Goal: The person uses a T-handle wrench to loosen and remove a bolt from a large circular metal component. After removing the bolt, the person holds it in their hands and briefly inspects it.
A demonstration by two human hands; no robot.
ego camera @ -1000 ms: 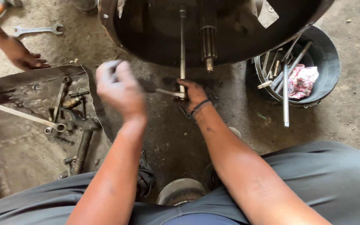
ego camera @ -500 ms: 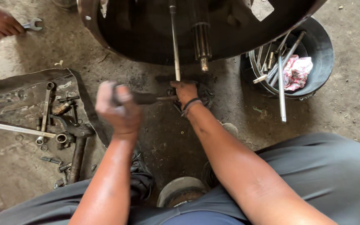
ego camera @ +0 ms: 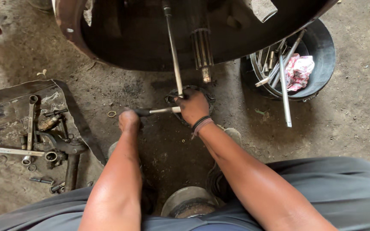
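While gripped by both hands (ego camera: 129, 121), ratchet handle (ego camera: 161, 111).

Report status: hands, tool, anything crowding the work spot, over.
Left hand gripping the dark handle of the tool. Right hand pressed on the round part at the tool's tip. Long rod hangs down just above the right hand.

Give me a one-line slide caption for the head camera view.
Left hand grips a tool handle while the right hand steadies a round part on the dirt floor, beside a tool bucket.
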